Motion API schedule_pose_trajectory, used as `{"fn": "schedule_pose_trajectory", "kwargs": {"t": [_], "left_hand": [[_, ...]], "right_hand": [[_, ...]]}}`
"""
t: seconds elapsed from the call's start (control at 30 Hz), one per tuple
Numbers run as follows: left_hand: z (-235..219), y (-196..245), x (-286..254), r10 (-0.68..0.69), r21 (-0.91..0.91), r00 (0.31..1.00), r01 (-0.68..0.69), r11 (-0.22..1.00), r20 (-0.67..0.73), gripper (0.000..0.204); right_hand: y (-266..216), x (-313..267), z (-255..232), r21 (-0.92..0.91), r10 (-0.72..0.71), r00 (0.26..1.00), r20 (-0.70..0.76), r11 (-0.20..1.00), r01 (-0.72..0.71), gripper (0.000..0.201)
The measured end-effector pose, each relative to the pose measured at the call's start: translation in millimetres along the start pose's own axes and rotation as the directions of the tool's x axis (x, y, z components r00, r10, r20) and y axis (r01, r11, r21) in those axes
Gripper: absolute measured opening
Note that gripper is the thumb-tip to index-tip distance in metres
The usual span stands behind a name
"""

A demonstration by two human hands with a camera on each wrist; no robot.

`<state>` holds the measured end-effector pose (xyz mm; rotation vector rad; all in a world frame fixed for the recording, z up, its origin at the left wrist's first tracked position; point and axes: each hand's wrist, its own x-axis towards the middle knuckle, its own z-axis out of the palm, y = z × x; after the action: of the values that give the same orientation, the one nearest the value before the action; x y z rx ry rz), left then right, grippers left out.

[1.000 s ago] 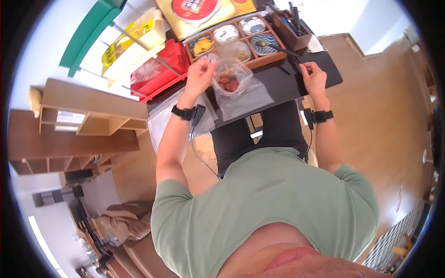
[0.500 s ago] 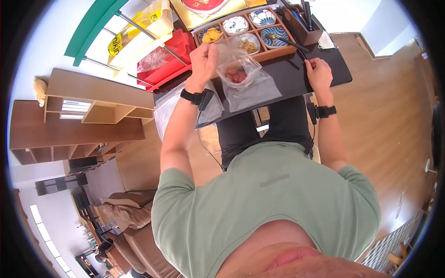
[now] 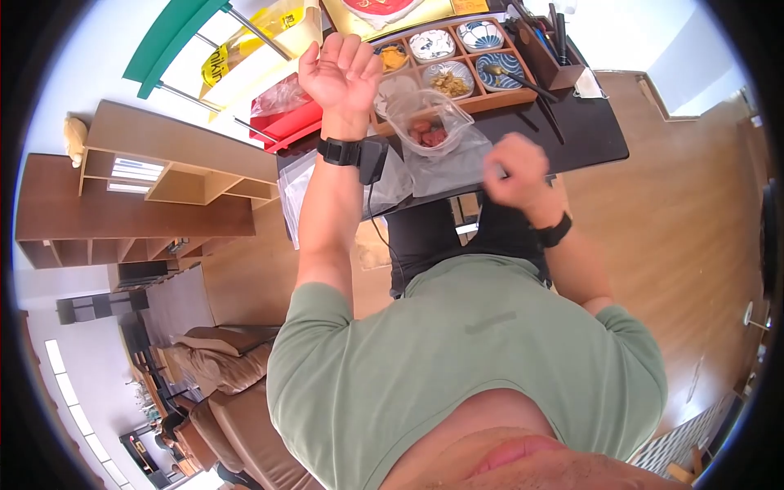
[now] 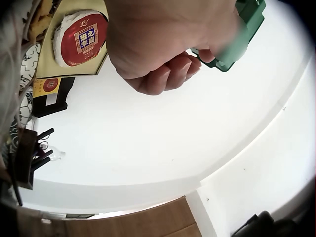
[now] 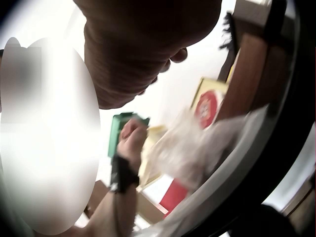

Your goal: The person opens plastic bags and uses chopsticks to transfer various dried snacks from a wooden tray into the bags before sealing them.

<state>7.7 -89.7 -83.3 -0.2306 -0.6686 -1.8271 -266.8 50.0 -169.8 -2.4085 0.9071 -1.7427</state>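
My left hand [image 3: 341, 77] is raised over the red bin, palm showing and fingers loosely curled, with nothing visible in it. The left wrist view shows the same bent fingers [image 4: 170, 76] against a white wall. My right hand [image 3: 517, 173], blurred, is above the table's front edge with bent fingers and no visible object. Between the hands stands a clear plastic tub [image 3: 402, 122] with clear film about its top. Dark red pieces [image 3: 426, 133] lie inside it. Under it is a flat clear bag [image 3: 457, 173].
Behind the tub, a divided wooden tray [image 3: 502, 104] holds several patterned bowls; one has a dark-handled spoon [image 3: 523, 80]. More clear bags [image 3: 384, 186] lie at front left. A red bin [image 3: 287, 121] and a green-topped rack [image 3: 175, 41] stand left. A pen box [image 3: 563, 75] stands right.
My left hand has left the tub's side, risen and turned palm into view, its fingers loosening. My right hand has moved from the table's right side leftward and nearer to my body.
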Motion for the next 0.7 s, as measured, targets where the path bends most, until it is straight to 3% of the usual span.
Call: {"fn": "schedule_pose_trajectory", "kwargs": {"t": [0.07,0.13,0.17,0.27,0.43,0.5,0.53,0.57,0.6,0.63,0.67,0.7], "left_hand": [[-0.4,1.1,-0.7,-0.068,-0.057,0.995,0.072,0.996,0.075,0.036],[2.6,1.3,-2.7,-0.085,-0.031,0.994,0.088,0.996,0.07,0.035],[4.9,2.3,-4.3,-0.097,-0.007,0.993,0.098,0.995,0.065,0.035],[11.7,7.2,-10.9,-0.093,0.013,0.995,0.093,0.996,0.019,0.032],[28.8,32.8,-26.1,-0.069,0.066,0.997,0.067,0.996,0.03,0.03],[32.0,46.7,-32.0,-0.055,0.234,0.998,0.043,0.971,0.042,0.033],[41.8,48.3,-36.6,-0.049,0.354,0.998,0.029,0.935,0.046,0.022],[48.7,42.8,-46.0,-0.048,0.355,0.998,0.03,0.934,0.043,0.022],[56.1,33.7,-54.9,0.011,0.829,1.0,0.005,0.56,-0.014,0.009],[59.8,28.6,-58.1,0.09,0.999,0.996,0.026,-0.02,-0.024,0.007],[50.0,30.4,-63.8,-0.039,0.926,0.999,0.021,-0.377,-0.039,0.039],[40.1,24.4,-71.7,-0.043,0.926,0.998,0.019,-0.377,-0.038,0.039]], "right_hand": [[-31.1,0.4,33.9,0.122,-0.002,0.969,0.247,0.992,-0.029,0.016],[-47.1,1.4,67.5,0.196,-0.114,0.889,0.443,0.98,0.028,0.033],[-51.1,-1.9,79.9,0.199,-0.118,0.891,0.439,0.98,0.032,0.033],[-56.2,-13.3,102.2,0.144,-0.17,0.698,0.696,0.985,0.097,0.057],[-58.3,-19.6,108.3,0.062,-0.109,0.65,0.752,0.994,0.095,0.062],[-61.3,-20.4,108.3,0.045,-0.094,0.641,0.762,0.995,0.092,0.064],[-64.3,-21.3,108.5,0.02,-0.079,0.658,0.749,0.995,0.097,0.064],[-66.2,-21.5,109.0,-0.006,-0.065,0.676,0.734,0.995,0.102,0.064],[-66.8,-21.8,110.0,-0.005,-0.065,0.677,0.733,0.995,0.101,0.064],[-66.7,-22.1,110.7,-0.004,-0.064,0.69,0.721,0.995,0.096,0.062],[-66.6,-21.0,110.5,-0.006,-0.061,0.704,0.708,0.996,0.092,0.059],[-66.8,-18.9,107.7,-0.009,-0.057,0.706,0.706,0.996,0.09,0.059]]}}
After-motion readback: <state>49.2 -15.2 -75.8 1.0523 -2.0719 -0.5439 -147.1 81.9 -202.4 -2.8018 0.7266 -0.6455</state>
